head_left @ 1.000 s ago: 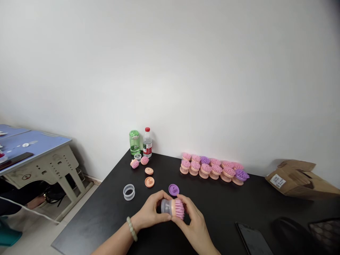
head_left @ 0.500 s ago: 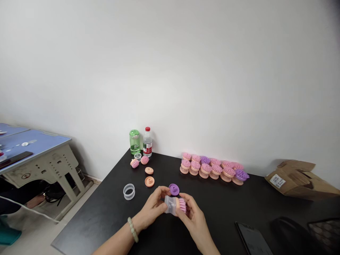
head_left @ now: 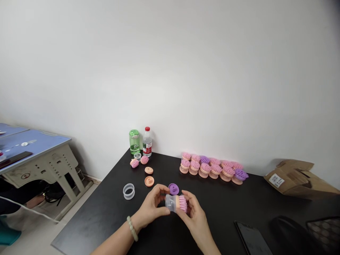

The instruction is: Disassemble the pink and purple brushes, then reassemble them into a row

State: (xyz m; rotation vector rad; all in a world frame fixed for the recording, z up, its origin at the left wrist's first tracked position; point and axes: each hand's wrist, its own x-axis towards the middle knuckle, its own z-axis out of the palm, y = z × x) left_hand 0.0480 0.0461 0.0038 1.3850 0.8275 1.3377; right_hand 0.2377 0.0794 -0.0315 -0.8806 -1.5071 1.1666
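Note:
Over the table, my right hand (head_left: 195, 214) grips a brush head (head_left: 182, 204) with pink bristles and a peach base, lying sideways. A clear plastic ring (head_left: 170, 203) is joined to the base's left side. My left hand (head_left: 155, 203) curls loosely about that ring, thumb at its lower edge and fingers at its upper edge; firm contact is hard to make out. Just beyond the fingers lies a purple disc (head_left: 173, 188) with a central stub. A second clear ring (head_left: 129, 191) stands left of my left hand. Two peach discs (head_left: 149, 181) (head_left: 148, 170) lie farther back.
Two rows of finished-looking pink and purple brushes (head_left: 204, 170) line the wall. Bottles, green (head_left: 134, 142) and clear (head_left: 147, 142), stand at the back left near loose brush heads (head_left: 134, 163). At right are a phone (head_left: 252, 237) and paper bag (head_left: 300, 179).
My left hand has loosened around the clear ring, its thumb shifting down to the lower edge. The ring looks rounder, less squeezed. My right hand still holds the brush head.

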